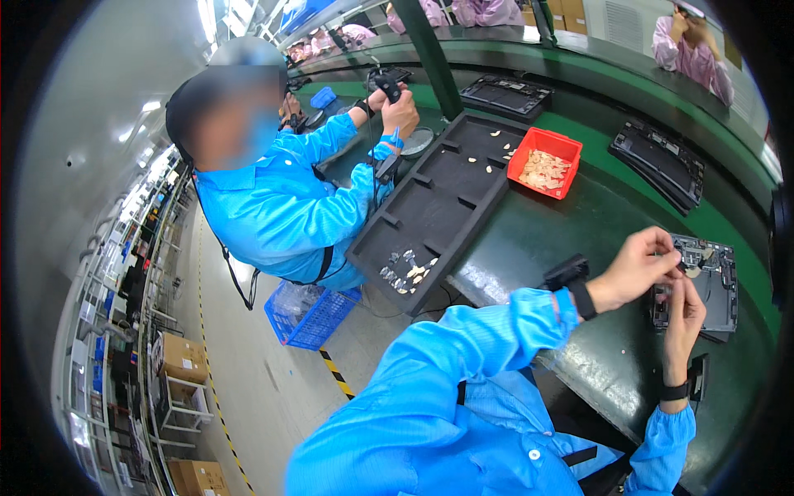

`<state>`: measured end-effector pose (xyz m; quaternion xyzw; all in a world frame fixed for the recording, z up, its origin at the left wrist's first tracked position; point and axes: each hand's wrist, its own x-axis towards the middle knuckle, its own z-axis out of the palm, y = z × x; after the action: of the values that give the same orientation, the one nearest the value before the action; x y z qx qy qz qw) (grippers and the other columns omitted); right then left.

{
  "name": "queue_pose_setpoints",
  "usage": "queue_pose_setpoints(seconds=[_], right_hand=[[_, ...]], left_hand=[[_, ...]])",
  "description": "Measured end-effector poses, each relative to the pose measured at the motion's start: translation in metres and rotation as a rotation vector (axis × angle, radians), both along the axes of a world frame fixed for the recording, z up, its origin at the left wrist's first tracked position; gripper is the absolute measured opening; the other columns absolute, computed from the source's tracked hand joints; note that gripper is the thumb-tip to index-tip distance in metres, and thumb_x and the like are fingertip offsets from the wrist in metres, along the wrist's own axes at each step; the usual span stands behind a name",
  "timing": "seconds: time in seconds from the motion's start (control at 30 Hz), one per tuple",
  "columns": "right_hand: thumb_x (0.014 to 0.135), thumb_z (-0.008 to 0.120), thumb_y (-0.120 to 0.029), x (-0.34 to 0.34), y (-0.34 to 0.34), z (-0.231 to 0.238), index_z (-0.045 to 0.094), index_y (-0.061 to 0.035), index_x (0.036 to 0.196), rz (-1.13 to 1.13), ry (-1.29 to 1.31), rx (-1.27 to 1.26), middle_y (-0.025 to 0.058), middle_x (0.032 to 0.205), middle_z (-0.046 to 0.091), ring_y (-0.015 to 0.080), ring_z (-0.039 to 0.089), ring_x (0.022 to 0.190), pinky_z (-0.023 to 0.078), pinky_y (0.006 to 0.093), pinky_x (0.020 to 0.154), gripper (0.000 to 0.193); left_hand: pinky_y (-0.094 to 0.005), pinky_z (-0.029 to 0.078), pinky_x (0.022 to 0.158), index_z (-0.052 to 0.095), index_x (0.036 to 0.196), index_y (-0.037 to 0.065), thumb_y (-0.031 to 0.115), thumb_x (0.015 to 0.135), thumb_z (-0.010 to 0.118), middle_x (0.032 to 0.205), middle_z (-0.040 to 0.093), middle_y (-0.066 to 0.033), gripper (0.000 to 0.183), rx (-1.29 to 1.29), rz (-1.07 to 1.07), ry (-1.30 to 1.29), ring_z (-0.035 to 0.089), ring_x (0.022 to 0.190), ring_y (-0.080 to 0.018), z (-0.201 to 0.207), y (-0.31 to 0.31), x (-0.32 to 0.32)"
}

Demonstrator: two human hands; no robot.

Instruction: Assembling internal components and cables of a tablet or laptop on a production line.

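My left hand (635, 269) reaches over an opened laptop base (721, 302) at the right, its thumb and fingers pinched together. My right hand (685, 321) comes up from below, fingertips closed and almost meeting the left ones. What lies between the fingertips is too small to make out. Beneath the fingers, the dark laptop base shows circuit boards along its far side; my hands cover part of its left side. To the left stands a red bin (571, 145) holding many small cream-coloured pieces.
A black divided tray (447, 198) with scattered cream and clear pieces lies left of the bin. More laptop bases (659, 165) rest along the green bench (529, 240). A co-worker in blue (273, 215) works on the left, above a blue basket (308, 318) on the floor.
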<state>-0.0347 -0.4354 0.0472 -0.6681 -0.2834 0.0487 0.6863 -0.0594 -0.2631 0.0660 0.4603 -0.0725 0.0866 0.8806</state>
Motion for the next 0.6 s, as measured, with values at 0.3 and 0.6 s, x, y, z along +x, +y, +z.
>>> queue_pose_setpoints(seconds=[0.3, 0.6], right_hand=[[0.109, 0.055, -0.015, 0.017, -0.035, -0.031, 0.063, 0.0023, 0.138, -0.198, 0.062, 0.2, 0.0121, 0.136, 0.067, 0.0095, 0.063, 0.107, 0.05, 0.0235, 0.088, 0.034], [0.108, 0.057, -0.011, 0.0, -0.034, -0.021, 0.057, 0.002, 0.144, -0.207, -0.049, -0.13, 0.0039, 0.116, 0.071, 0.0061, 0.061, 0.095, 0.049, 0.0207, 0.081, 0.039]], left_hand=[[-0.0207, 0.053, 0.066, 0.052, 0.094, 0.005, 0.004, 0.096, 0.071, 0.096, 0.061, -0.0017, 0.019, 0.352, -0.014, -0.053, 0.065, 0.084, -0.0059, -0.001, -0.017, -0.003], [-0.0343, 0.057, 0.078, 0.076, 0.109, -0.001, 0.009, 0.084, 0.079, 0.107, 0.075, -0.0175, 0.026, 0.64, 0.428, -0.438, 0.074, 0.096, -0.0282, 0.01, -0.01, -0.013]])
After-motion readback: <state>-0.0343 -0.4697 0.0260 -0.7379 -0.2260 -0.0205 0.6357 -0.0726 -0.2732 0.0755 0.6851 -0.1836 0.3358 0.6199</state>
